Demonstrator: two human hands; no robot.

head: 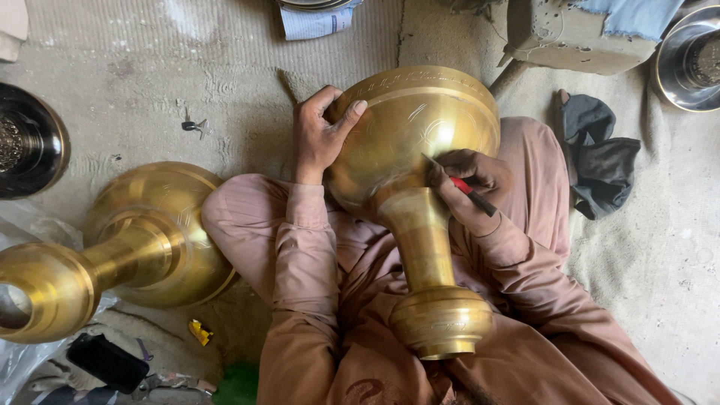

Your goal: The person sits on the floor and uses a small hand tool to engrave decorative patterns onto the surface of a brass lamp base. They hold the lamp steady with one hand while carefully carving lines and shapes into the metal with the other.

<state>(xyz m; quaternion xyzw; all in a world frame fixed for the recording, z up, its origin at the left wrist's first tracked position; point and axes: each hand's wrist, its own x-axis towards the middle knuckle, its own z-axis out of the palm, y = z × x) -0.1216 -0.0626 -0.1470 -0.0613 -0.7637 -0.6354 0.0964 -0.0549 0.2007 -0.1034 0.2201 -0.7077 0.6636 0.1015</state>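
A large brass vessel [409, 150] with a round bowl, a narrow neck and a flared foot lies across my lap, bowl away from me. My left hand [319, 135] grips the bowl's left side near the rim, thumb on the metal. My right hand [469, 184] rests on the bowl's lower right and holds a thin engraving tool [459, 184] with a red and black handle. Its metal tip touches the brass surface. Faint scratched lines show on the bowl.
A second brass vessel [112, 247] lies on its side at my left. A dark metal bowl [26, 146] sits far left, a silver bowl [690, 64] top right. A dark cloth [600, 154], a wooden block [570, 34], a black phone [109, 361] and small scraps lie on the floor mat.
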